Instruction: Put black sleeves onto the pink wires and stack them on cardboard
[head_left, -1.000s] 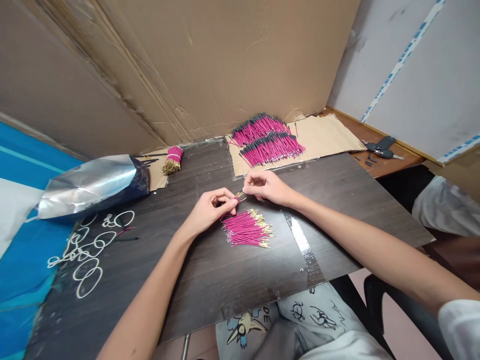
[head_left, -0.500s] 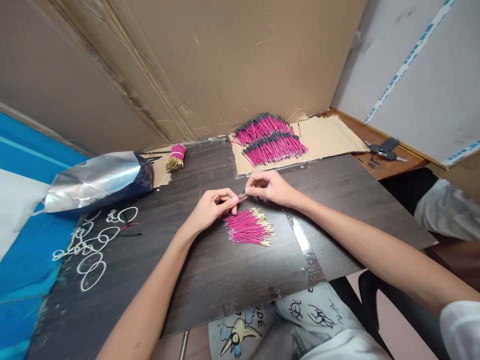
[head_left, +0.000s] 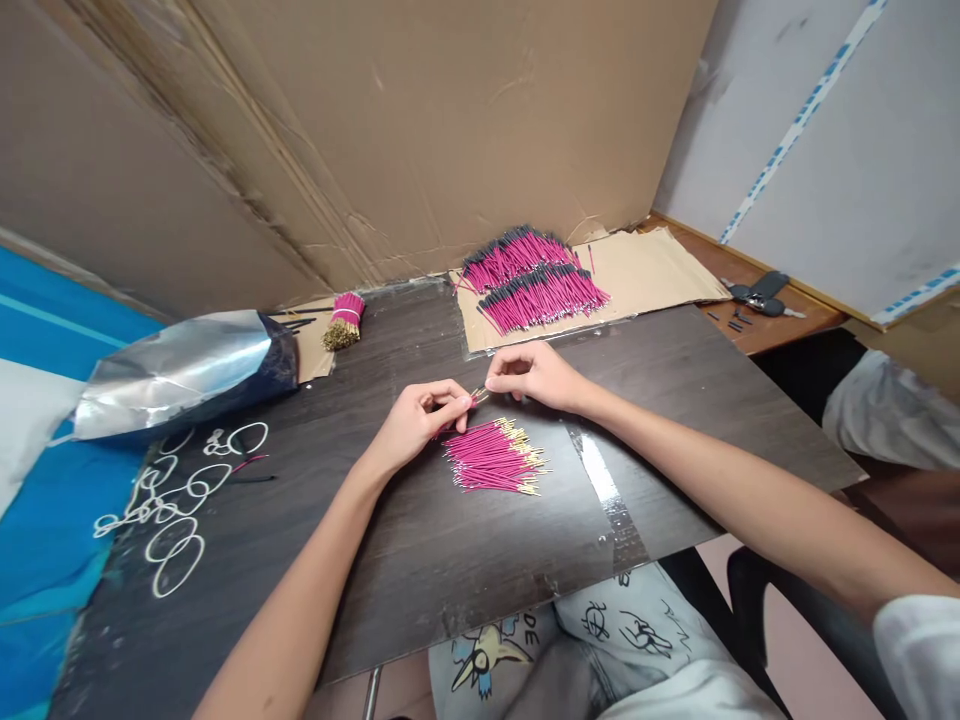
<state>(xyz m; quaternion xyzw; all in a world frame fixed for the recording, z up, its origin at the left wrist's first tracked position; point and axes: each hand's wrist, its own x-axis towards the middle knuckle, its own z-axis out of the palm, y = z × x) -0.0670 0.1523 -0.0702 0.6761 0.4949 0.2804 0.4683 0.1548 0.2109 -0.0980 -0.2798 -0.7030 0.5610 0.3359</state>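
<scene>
My left hand (head_left: 420,420) pinches a pink wire with a gold tip just above the dark wooden board (head_left: 420,560). My right hand (head_left: 534,375) has its fingers closed at the wire's gold end; I cannot make out what they hold. Right below both hands lies a loose pile of pink gold-tipped wires (head_left: 493,458). Farther back, on a sheet of cardboard (head_left: 660,270), lies a larger heap of pink wires with black caps (head_left: 534,280).
A silver foil bag (head_left: 180,370) lies at the left, with several white rubber bands (head_left: 176,500) in front of it. A bound bundle of pink wires (head_left: 345,320) rests at the back. Keys (head_left: 761,295) lie on the right ledge. Cardboard walls rise behind.
Both hands stay pinched together over the pile; only the camera has shifted slightly.
</scene>
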